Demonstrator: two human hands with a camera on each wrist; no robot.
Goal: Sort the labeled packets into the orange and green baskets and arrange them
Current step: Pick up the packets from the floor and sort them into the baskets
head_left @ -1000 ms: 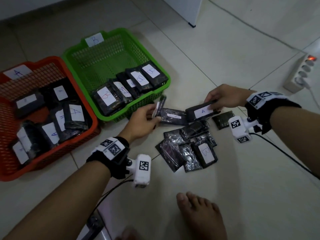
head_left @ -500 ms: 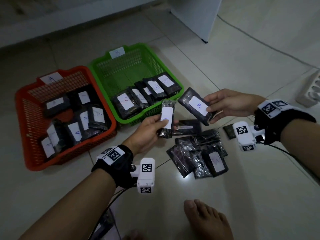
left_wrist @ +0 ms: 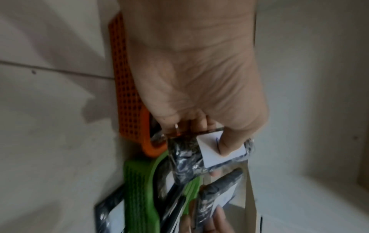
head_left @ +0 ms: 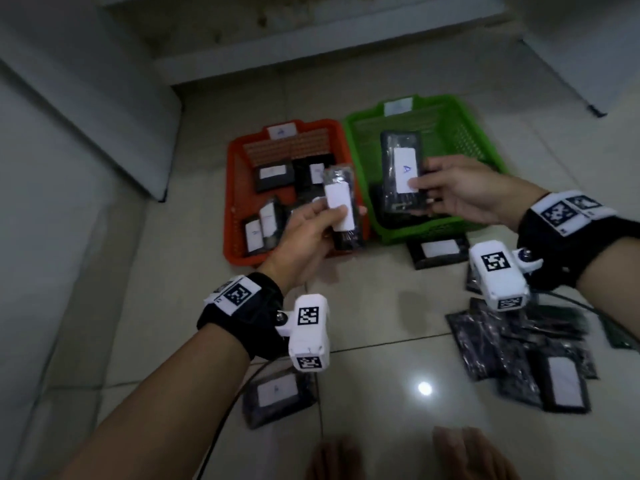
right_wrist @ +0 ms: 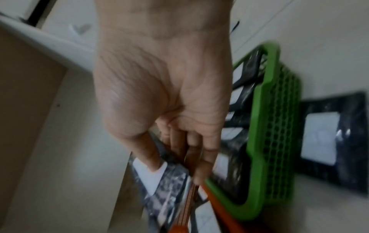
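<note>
My left hand (head_left: pixel 322 220) pinches a black packet (head_left: pixel 341 206) with a white label, held upright over the near right corner of the orange basket (head_left: pixel 239 251). The thumb presses on that label in the left wrist view (left_wrist: pixel 223 148). My right hand (head_left: pixel 446 192) grips a black packet labelled A (head_left: pixel 401 168), lifted above the green basket (head_left: pixel 485 133). Its thumb lies on the label in the right wrist view (right_wrist: pixel 151 160). Both baskets hold several labelled packets. The orange basket carries an A tag (head_left: pixel 282 131); the green one's tag (head_left: pixel 398 107) is blurred.
Loose packets lie on the tiled floor: a pile (head_left: pixel 519 351) at the right, one (head_left: pixel 438 251) in front of the green basket, one (head_left: pixel 277 393) under my left forearm. A wall and step run behind the baskets. My toes (head_left: pixel 460 452) show at the bottom edge.
Both hands have lifted their packets from the floor pile and carried them up and left over the baskets. The head view has swung left, so the baskets now sit mid-frame.
</note>
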